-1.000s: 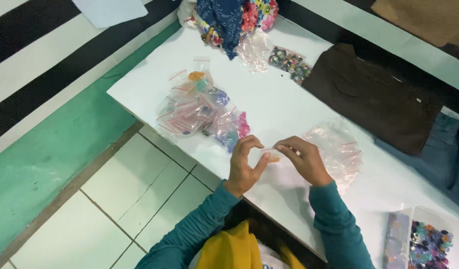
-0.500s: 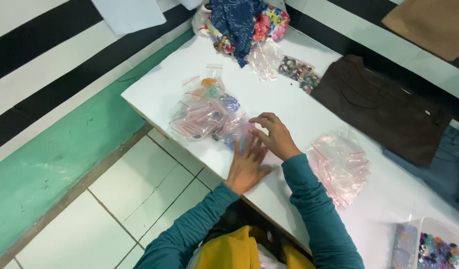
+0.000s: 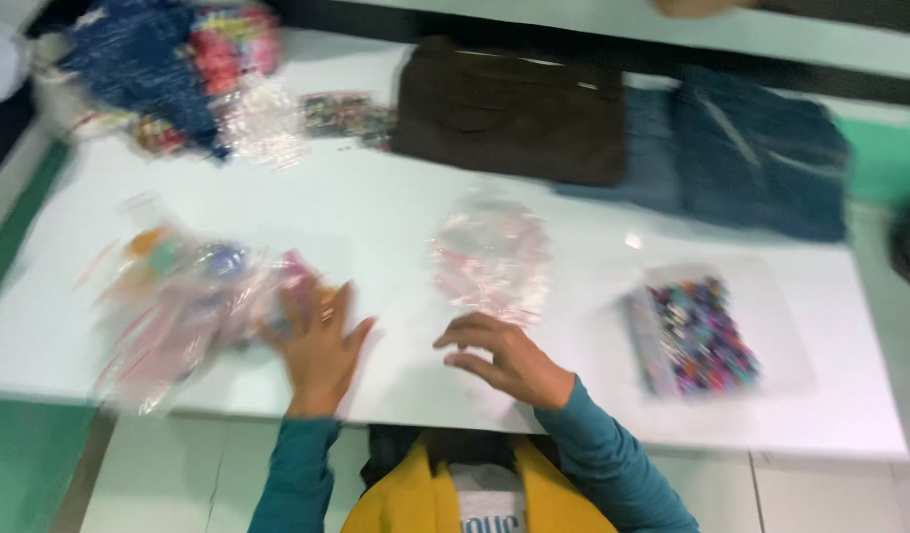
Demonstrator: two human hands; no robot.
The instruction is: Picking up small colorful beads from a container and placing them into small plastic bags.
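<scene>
The picture is blurred by motion. My left hand (image 3: 319,347) lies flat on the white table (image 3: 376,217), fingers spread, touching the right edge of a heap of small clear bags with coloured beads (image 3: 183,301). My right hand (image 3: 509,360) hovers over the table's near edge with curled, parted fingers and holds nothing. Just beyond it lies a clear bag with pink contents (image 3: 491,259).
A clear box of mixed coloured beads (image 3: 700,334) sits at the right. At the back lie a brown folded cloth (image 3: 514,109), blue denim (image 3: 751,163), a dark blue and pink fabric pile (image 3: 168,69) and more bead bags (image 3: 277,118). Tiled floor lies below the near edge.
The head camera has swung round to face the table squarely. My right hand left the bead bag heap and moved right; my left hand now rests by the heap.
</scene>
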